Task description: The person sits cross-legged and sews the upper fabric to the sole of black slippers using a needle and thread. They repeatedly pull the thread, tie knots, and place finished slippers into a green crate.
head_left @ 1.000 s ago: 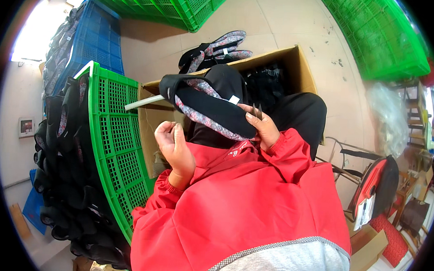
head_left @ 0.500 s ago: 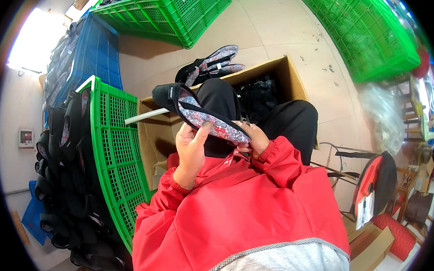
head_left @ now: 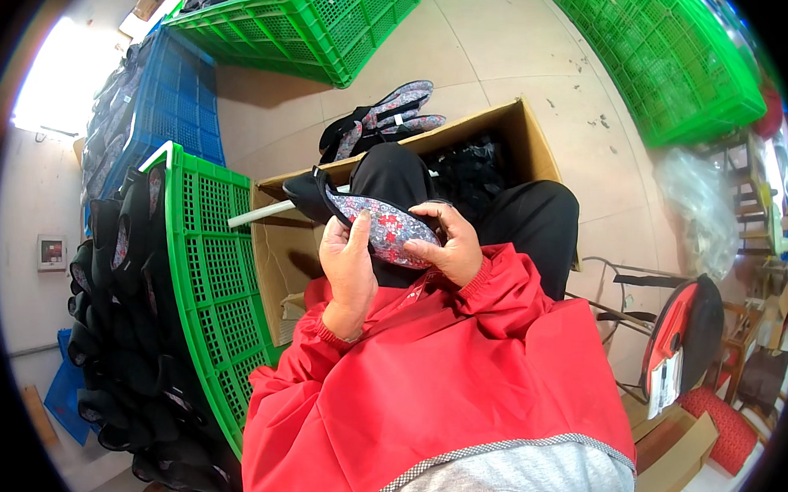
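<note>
A black slip-on shoe with a grey and red floral lining is held above my lap in both hands. My left hand grips its near side, thumb resting on the floral inside. At the right end, my right hand has its thumb and fingers on the edges of the opening, which is spread apart so the lining faces up. The shoe's other black end points to the upper left. Fingers beneath the shoe are hidden.
Before my knees stands an open cardboard box with black items inside. Several floral-lined shoes lie beyond it. A green crate and a heap of black shoes are at left; a round-seated chair stands at right.
My right hand has shifted from the shoe's tip onto its opening, which is now spread wider. The shoe has turned, showing more of its floral lining.
</note>
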Tool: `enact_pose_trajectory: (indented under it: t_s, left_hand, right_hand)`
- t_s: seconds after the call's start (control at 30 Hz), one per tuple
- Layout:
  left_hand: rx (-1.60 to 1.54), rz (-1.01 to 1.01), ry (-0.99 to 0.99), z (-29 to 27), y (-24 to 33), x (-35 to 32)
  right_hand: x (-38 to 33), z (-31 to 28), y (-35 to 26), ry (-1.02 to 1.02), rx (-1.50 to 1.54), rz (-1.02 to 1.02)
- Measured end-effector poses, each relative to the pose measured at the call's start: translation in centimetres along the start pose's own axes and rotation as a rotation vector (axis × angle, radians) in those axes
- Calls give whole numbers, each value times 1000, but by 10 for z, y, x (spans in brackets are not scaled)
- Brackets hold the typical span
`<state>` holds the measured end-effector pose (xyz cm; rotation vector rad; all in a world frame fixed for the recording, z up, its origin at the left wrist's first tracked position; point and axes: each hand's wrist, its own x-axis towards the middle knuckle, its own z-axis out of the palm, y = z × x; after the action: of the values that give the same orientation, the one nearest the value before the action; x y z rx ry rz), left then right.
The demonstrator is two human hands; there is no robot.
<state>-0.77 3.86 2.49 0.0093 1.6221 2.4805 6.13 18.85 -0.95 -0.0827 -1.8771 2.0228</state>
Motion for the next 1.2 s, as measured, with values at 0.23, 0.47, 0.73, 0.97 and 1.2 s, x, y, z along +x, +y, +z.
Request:
enact_pose_trajectory:
  t_s: [0.23,0.47,0.73,0.97,1.2]
  left_hand:
    - [54,55,12,-3,-14,-1]
    - [39,69,9,-5,-18,-5]
    - [62,86,29,-9,-18,-5]
    - [43,89,29,-6,-15,-7]
    - [103,105,28,-11,-20,-4]
  right_hand:
    - [-1,18,15,177,285,197]
    - [4,12,16,284,488,411]
    - [5,-33,4,134,354,369]
    - [-7,-58,-11,-220,212,433]
    - [-6,-52,-17,-247,53,318]
